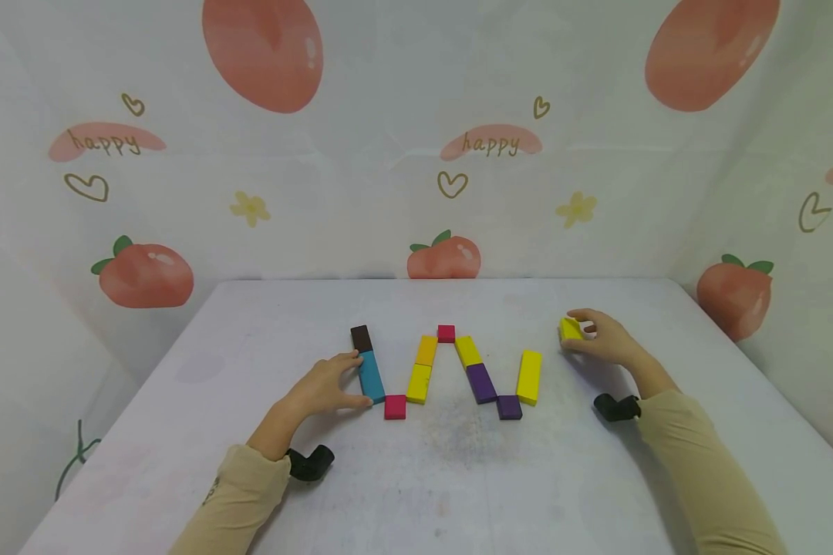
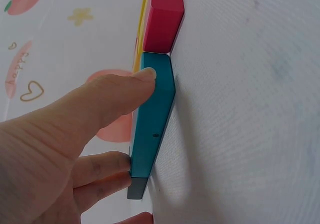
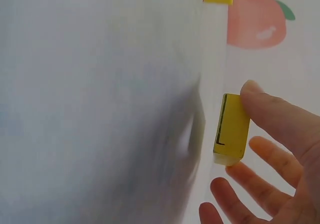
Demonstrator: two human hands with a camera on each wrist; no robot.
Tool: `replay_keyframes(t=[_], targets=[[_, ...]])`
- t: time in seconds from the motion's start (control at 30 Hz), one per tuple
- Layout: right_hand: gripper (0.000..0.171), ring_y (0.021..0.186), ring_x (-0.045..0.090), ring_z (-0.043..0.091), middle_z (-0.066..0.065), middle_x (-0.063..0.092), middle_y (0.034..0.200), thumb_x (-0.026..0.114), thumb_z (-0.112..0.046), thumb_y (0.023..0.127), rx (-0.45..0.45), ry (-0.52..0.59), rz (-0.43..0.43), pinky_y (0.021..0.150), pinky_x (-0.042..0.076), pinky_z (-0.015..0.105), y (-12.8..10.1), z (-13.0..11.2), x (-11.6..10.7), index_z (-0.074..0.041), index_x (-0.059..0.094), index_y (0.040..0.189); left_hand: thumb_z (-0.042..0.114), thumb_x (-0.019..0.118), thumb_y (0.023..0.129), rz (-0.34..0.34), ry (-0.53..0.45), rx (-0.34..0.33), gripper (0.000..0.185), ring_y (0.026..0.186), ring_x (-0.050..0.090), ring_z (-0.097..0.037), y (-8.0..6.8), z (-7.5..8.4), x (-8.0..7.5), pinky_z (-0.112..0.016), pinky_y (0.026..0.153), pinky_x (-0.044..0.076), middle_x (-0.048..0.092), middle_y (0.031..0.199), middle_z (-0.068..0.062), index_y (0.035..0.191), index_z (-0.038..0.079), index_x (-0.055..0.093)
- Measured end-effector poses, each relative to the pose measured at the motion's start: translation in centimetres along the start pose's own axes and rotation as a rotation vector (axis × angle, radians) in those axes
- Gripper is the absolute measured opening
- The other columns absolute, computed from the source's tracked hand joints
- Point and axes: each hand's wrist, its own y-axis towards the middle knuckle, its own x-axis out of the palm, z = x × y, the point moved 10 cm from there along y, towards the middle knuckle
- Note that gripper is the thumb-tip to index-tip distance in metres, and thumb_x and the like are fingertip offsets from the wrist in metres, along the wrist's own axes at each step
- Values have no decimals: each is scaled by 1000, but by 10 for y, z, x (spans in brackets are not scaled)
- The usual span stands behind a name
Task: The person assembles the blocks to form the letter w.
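At the left end of a zigzag row of blocks, my left hand (image 1: 322, 383) touches a long blue block (image 1: 371, 378) with its thumb and fingertips. The left wrist view shows the thumb against the block's side, the fingers by its other end. A dark brown block (image 1: 362, 338) adjoins its far end and a red block (image 1: 395, 407) its near end. My right hand (image 1: 605, 337) pinches a small yellow block (image 3: 233, 126) between thumb and fingers above the table, to the right of the row. The long yellow block (image 1: 529, 377) at the row's right end is nearest to it.
The row's middle holds an orange block (image 1: 426, 351), a shorter yellow block (image 1: 419, 384), a red block (image 1: 446, 334) at the top, another yellow block (image 1: 468, 351) and purple blocks (image 1: 482, 384). A printed curtain (image 1: 361, 154) hangs behind the white table (image 1: 444, 493). Black wrist mounts (image 1: 311, 463) stick out at both sleeves.
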Motion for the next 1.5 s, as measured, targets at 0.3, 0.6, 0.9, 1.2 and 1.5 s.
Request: replay_keyframes(t=[0.3, 0.6, 0.9, 1.2, 1.5], targets=[[63, 112, 51, 47, 33, 43, 134, 65, -29, 87, -5, 36, -6, 93, 46, 55, 4, -18, 6, 5, 40, 134, 31, 75, 76, 5, -1, 8, 74, 130, 37, -46, -1, 1, -1, -58, 104, 36, 38, 146, -21, 135, -3, 45], [62, 111, 52, 46, 33, 43, 133, 64, -30, 87, -3, 39, -3, 92, 47, 53, 9, -27, 14, 5, 42, 133, 32, 74, 77, -2, 8, -2, 74, 129, 38, -47, -2, 1, -1, -58, 103, 37, 38, 146, -22, 135, -3, 45], [61, 110, 53, 45, 32, 43, 133, 64, -30, 87, 6, 52, -13, 92, 49, 51, 14, -36, 23, 5, 42, 132, 32, 74, 77, 8, 8, 6, 74, 129, 38, -47, 1, 0, -1, -58, 104, 36, 38, 146, -21, 135, -4, 45], [62, 111, 52, 43, 30, 44, 133, 64, -34, 87, 45, 37, -36, 92, 48, 49, 18, -37, 33, 3, 43, 132, 32, 74, 77, 10, -1, 8, 75, 129, 38, -47, 2, -2, 1, -58, 104, 36, 38, 146, -21, 135, -4, 45], [60, 106, 53, 41, 31, 46, 130, 64, -32, 86, 37, 19, -50, 90, 49, 48, 17, -43, 35, 3, 45, 131, 31, 74, 76, 26, 1, 19, 74, 128, 39, -48, 1, -3, 0, -57, 104, 37, 39, 145, -21, 135, -5, 45]])
